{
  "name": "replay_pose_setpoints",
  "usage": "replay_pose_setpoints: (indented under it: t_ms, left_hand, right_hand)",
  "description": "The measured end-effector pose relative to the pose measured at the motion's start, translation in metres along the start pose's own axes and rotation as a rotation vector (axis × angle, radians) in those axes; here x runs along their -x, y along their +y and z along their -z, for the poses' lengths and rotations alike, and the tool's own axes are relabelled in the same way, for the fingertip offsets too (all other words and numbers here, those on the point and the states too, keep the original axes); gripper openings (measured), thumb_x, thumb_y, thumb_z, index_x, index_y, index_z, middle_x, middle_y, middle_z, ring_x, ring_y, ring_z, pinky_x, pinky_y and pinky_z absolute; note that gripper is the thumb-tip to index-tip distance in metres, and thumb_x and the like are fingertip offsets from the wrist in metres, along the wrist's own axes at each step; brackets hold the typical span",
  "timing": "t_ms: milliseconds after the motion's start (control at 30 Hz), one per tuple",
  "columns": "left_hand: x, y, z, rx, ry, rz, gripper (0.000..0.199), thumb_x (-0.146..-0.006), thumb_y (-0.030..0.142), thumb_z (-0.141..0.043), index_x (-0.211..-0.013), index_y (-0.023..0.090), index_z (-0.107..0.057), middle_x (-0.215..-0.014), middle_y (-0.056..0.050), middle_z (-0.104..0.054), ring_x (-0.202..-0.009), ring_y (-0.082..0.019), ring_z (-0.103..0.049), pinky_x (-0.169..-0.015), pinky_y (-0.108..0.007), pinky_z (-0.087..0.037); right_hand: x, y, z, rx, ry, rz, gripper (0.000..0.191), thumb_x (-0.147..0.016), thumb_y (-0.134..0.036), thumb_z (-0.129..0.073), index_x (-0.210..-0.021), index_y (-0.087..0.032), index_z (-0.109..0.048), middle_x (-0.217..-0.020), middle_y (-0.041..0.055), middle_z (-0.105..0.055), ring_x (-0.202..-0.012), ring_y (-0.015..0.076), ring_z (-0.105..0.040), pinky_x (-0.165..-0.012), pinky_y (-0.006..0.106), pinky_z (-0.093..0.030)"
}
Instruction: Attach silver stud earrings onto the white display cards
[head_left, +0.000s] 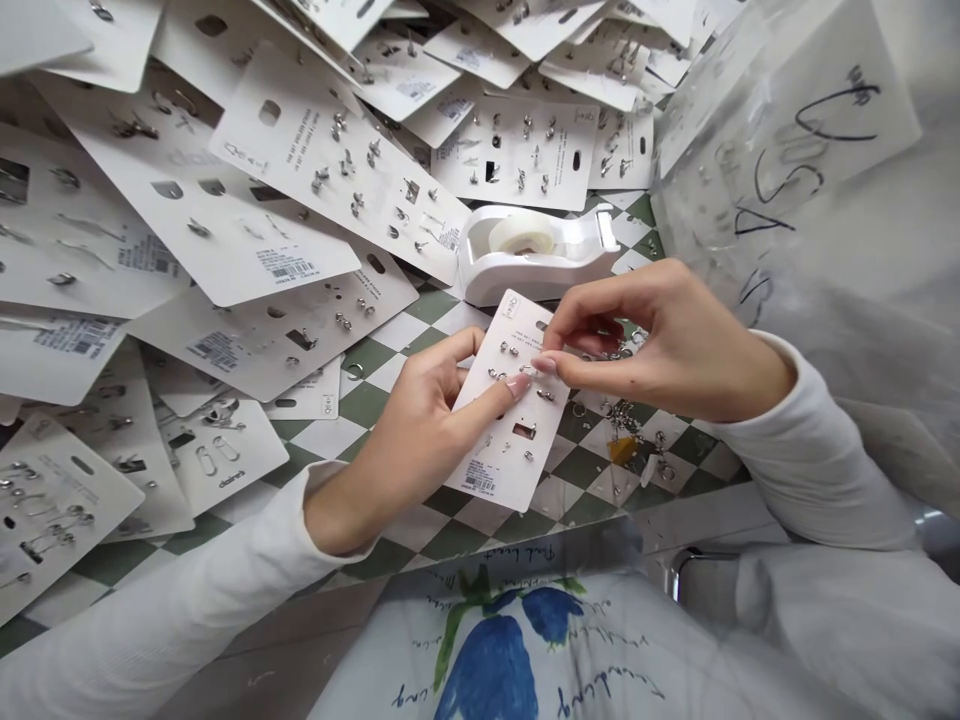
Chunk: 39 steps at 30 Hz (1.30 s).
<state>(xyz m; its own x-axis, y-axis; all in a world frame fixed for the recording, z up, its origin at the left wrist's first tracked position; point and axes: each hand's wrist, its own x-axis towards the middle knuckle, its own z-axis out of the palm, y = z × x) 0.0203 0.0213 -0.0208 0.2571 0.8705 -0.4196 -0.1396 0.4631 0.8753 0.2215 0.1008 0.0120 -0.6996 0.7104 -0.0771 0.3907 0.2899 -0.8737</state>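
My left hand (424, 425) grips a white earring card (507, 432) by its left edge, with the thumb lying across the front. The card is tilted above the checkered tabletop and carries several small silver earrings. Over its upper right part, my right hand (660, 345) has thumb and forefinger pinched together at one of the earring places. Whatever is between those fingertips is too small to make out. Just beyond the card stands a white tape dispenser (540, 265) with a roll of tape. Loose silver earring pieces (626, 415) lie on the table beneath my right hand.
Overlapping earring cards (292, 270) are heaped along the left and back of the checkered table (442, 510). A clear plastic bag (810, 190) with black handwriting bulges at the right. A small yellow piece (622, 450) lies among the loose metal parts near the front edge.
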Motion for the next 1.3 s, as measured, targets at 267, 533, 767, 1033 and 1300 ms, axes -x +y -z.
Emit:
replay_pose_setpoints:
  t_ms: [267,533,767,1033,1300]
  left_hand:
    - [-0.001,-0.002,0.001,-0.13,-0.024,-0.048,0.022,-0.089,0.033,-0.078,-0.105,0.022,-0.067,-0.076,0.0,-0.067,-0.056,-0.014,-0.06,-0.044,-0.019,-0.048]
    - [-0.001,-0.001,-0.002,-0.203,-0.017,-0.113,0.014,-0.09,0.028,-0.077,-0.096,0.023,-0.065,-0.069,0.004,-0.054,-0.05,-0.009,-0.043,-0.04,-0.019,-0.035]
    - [-0.002,0.0,0.0,-0.276,0.029,-0.125,0.02,-0.089,0.037,-0.078,-0.099,0.023,-0.067,-0.071,0.003,-0.053,-0.051,-0.01,-0.04,-0.04,-0.021,-0.033]
    - [-0.003,0.003,0.001,-0.251,0.01,-0.12,0.023,-0.091,0.04,-0.076,-0.1,0.02,-0.068,-0.067,0.003,-0.051,-0.049,-0.008,-0.037,-0.039,-0.021,-0.03]
    - [-0.002,0.003,-0.001,-0.065,-0.019,-0.043,0.038,-0.086,0.036,-0.082,-0.117,0.022,-0.066,-0.078,0.0,-0.07,-0.053,-0.013,-0.059,-0.041,-0.021,-0.045]
  right_hand:
    - [0.001,0.001,-0.009,-0.02,0.021,-0.141,0.016,-0.086,-0.007,-0.07,-0.072,-0.015,-0.068,-0.057,-0.0052,-0.042,-0.053,0.0083,-0.035,-0.048,0.026,-0.029]
    - [0.002,-0.005,-0.018,-0.021,0.07,-0.253,0.015,-0.086,-0.009,-0.071,-0.072,-0.013,-0.071,-0.056,-0.0052,-0.042,-0.052,0.0075,-0.034,-0.046,0.024,-0.028]
    - [0.0,0.004,-0.018,-0.066,0.088,-0.158,0.013,-0.087,-0.01,-0.073,-0.075,-0.014,-0.07,-0.056,-0.0058,-0.043,-0.051,0.0074,-0.033,-0.045,0.025,-0.028]
    - [-0.004,0.013,-0.007,0.123,0.046,0.108,0.015,-0.089,-0.014,-0.075,-0.078,-0.018,-0.065,-0.061,-0.0041,-0.046,-0.057,0.0117,-0.039,-0.05,0.03,-0.035]
    - [-0.001,0.008,0.007,0.432,0.207,0.44,0.014,-0.092,-0.017,-0.067,-0.104,-0.019,-0.06,-0.088,0.0027,-0.061,-0.081,0.0178,-0.057,-0.072,0.035,-0.049]
